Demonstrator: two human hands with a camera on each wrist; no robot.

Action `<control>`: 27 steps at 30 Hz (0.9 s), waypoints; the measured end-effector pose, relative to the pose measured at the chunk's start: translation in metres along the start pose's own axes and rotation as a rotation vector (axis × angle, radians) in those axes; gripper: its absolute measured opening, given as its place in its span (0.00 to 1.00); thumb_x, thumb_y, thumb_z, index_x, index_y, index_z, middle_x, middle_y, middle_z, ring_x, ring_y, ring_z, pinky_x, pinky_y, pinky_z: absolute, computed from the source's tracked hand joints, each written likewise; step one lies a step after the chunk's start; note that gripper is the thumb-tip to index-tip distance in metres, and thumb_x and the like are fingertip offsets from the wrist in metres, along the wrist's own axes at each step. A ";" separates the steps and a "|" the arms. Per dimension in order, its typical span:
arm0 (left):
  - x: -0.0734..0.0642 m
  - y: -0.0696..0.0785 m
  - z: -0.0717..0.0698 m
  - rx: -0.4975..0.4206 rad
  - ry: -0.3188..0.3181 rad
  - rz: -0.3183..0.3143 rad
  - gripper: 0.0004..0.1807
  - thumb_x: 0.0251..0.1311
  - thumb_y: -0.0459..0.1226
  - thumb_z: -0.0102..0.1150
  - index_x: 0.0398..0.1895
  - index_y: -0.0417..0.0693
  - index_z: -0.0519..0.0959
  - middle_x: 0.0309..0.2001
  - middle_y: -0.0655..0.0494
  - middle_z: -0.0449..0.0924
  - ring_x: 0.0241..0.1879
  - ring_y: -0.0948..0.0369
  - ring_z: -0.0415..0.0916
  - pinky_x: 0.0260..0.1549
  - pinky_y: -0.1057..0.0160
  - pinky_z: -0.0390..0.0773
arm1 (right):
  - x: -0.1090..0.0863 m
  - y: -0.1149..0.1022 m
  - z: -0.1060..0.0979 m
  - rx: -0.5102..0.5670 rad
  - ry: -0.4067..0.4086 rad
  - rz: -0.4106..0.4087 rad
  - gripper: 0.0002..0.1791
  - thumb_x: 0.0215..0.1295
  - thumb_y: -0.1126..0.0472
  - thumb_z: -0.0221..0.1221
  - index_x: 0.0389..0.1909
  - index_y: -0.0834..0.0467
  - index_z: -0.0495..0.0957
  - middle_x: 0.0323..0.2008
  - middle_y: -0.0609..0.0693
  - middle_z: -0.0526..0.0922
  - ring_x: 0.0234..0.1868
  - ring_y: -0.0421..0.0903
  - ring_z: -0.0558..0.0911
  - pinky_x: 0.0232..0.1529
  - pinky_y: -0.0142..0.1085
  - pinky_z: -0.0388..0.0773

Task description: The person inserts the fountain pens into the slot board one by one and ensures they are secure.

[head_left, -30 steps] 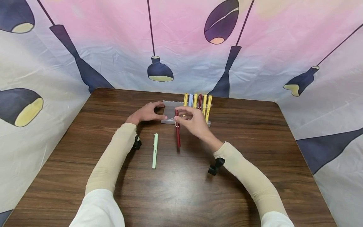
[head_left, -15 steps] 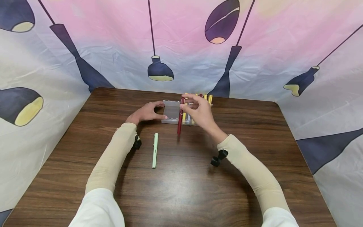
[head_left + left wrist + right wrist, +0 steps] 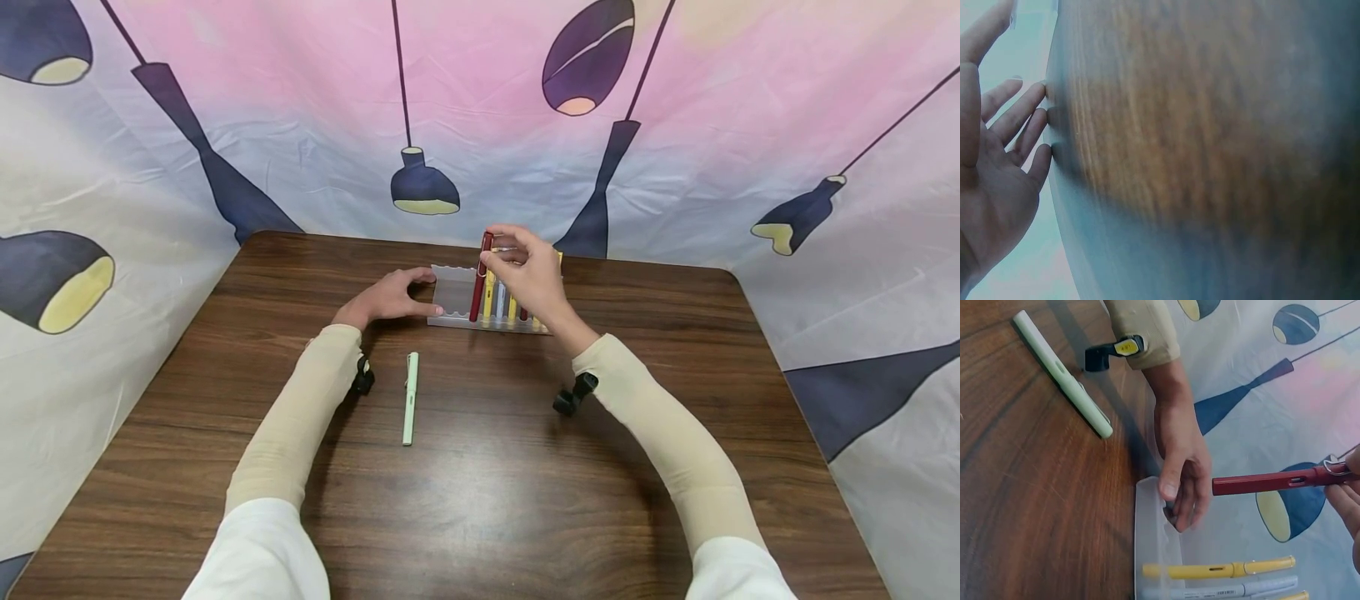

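Thumb and fingers of my right hand [image 3: 534, 275] pinch the clipped upper part of a dark red pen [image 3: 477, 292]. It slants upright, its lower end over the front edge of the clear pen rack [image 3: 453, 322]. In the right wrist view that pen [image 3: 1254, 483] stands left of a yellow pen [image 3: 1210, 570] in the rack. My left hand [image 3: 386, 297] spans the rack's left end, thumb at the front edge, fingers toward the back. Its fingers [image 3: 1019, 119] look spread and nearly straight in the left wrist view. My right hand partly hides the racked pens.
A light green pen [image 3: 410, 400] lies on the wooden table [image 3: 480, 517] in front of the rack. Several yellow, red and light blue pens lean side by side in the rack's right part. A printed cloth [image 3: 495, 183] hangs behind the table.
My right hand has carried the red pen up and back, from in front of the rack to over its front edge. My left hand and the green pen have stayed put.
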State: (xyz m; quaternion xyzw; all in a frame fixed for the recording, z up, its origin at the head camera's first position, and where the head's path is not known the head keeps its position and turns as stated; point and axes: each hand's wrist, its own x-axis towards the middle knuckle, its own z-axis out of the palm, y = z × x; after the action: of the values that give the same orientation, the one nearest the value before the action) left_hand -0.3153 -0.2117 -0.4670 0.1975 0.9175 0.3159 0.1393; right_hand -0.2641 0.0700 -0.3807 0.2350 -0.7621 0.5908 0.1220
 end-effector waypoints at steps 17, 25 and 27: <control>-0.001 0.002 0.000 -0.005 0.003 -0.015 0.53 0.57 0.60 0.71 0.78 0.41 0.61 0.74 0.43 0.66 0.75 0.47 0.60 0.73 0.43 0.60 | 0.015 0.024 0.006 -0.027 0.038 -0.014 0.18 0.68 0.63 0.67 0.58 0.58 0.83 0.49 0.56 0.86 0.48 0.47 0.86 0.50 0.37 0.84; -0.001 0.001 0.000 -0.019 0.000 -0.006 0.52 0.58 0.59 0.71 0.78 0.41 0.61 0.73 0.42 0.66 0.75 0.47 0.60 0.73 0.43 0.60 | 0.015 0.032 0.012 -0.081 0.039 0.000 0.19 0.69 0.60 0.67 0.59 0.56 0.83 0.46 0.56 0.88 0.46 0.48 0.88 0.48 0.38 0.85; -0.001 0.001 0.000 -0.019 0.001 -0.005 0.52 0.58 0.59 0.71 0.78 0.41 0.61 0.73 0.42 0.66 0.75 0.47 0.60 0.73 0.44 0.60 | 0.015 0.035 0.013 -0.091 0.040 -0.003 0.19 0.69 0.60 0.67 0.59 0.56 0.83 0.46 0.56 0.88 0.46 0.48 0.88 0.48 0.38 0.85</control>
State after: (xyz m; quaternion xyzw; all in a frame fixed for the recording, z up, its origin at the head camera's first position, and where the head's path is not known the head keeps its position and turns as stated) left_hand -0.3141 -0.2116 -0.4667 0.1938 0.9151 0.3241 0.1415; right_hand -0.2936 0.0607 -0.4069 0.2187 -0.7851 0.5600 0.1487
